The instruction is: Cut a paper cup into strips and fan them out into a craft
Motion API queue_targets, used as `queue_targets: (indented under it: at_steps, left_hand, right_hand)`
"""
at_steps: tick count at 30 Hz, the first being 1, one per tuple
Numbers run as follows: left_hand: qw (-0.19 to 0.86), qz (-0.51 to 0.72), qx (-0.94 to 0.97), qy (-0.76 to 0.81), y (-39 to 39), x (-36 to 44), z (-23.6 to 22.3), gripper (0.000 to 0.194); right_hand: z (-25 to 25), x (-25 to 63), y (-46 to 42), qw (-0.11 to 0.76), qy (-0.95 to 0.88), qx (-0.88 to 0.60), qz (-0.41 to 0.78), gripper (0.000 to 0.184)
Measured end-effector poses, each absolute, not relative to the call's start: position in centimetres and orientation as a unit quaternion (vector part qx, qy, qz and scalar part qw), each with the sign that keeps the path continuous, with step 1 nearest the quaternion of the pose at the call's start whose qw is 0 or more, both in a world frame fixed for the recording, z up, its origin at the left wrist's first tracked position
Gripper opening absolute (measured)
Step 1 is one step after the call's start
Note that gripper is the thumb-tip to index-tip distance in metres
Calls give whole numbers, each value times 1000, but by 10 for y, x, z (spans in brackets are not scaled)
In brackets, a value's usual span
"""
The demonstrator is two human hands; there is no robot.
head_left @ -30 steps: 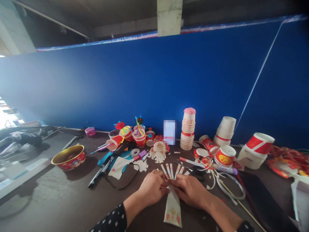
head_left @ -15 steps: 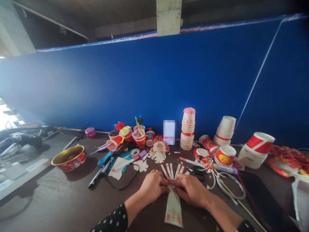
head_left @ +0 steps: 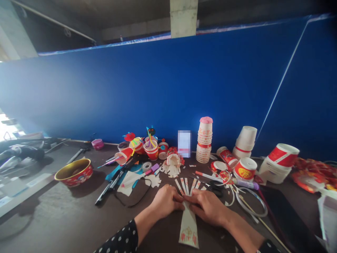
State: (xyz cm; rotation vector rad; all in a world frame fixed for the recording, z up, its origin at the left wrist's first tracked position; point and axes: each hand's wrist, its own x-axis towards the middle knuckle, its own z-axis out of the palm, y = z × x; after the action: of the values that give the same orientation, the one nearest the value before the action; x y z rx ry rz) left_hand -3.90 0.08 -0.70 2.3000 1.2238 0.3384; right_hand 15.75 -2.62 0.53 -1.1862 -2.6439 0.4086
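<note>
Between both hands is a cut piece of white paper (head_left: 189,225), with a red and gold flower print at its wide near end. Narrow printed strips (head_left: 186,186) fan out from its far end. My left hand (head_left: 165,199) pinches the paper's left side where the strips begin, fingers curled. Opposite it, my right hand (head_left: 209,204) grips the right side, its thumb and fingers almost meeting the left ones. The fingertips cover the middle of the piece. Close beyond the right hand lie black-handled scissors (head_left: 217,190).
A gold-lined bowl (head_left: 74,173) stands to the left. At the back rise a tall stack of paper cups (head_left: 204,140) and other cups (head_left: 245,170). White tubing (head_left: 264,209), a black slab (head_left: 289,214) and paper scraps lie right. A tape roll (head_left: 146,166) and crafted cups (head_left: 151,151) stand behind.
The view has shifted very slightly. Both hands keep the same grip on the paper, and nothing else has visibly moved.
</note>
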Motion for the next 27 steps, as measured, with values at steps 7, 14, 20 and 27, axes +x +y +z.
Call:
queue_targets:
  at_steps: [7, 14, 20, 27]
  left_hand:
    - [270, 135, 846, 440, 3, -40, -11, 25]
    - [225, 120, 847, 467, -2, -39, -8, 23]
    - [229, 113, 835, 488, -3, -37, -7, 21]
    - [284, 113, 835, 458, -1, -39, -3, 19]
  right_hand:
    - [5, 158, -25, 104, -902, -398, 132, 32]
    - [6, 157, -26, 104, -899, -401, 140, 31]
    - [6, 157, -26, 102, -900, -402, 133, 31]
    - [5, 159, -24, 107, -897, -403, 146, 34]
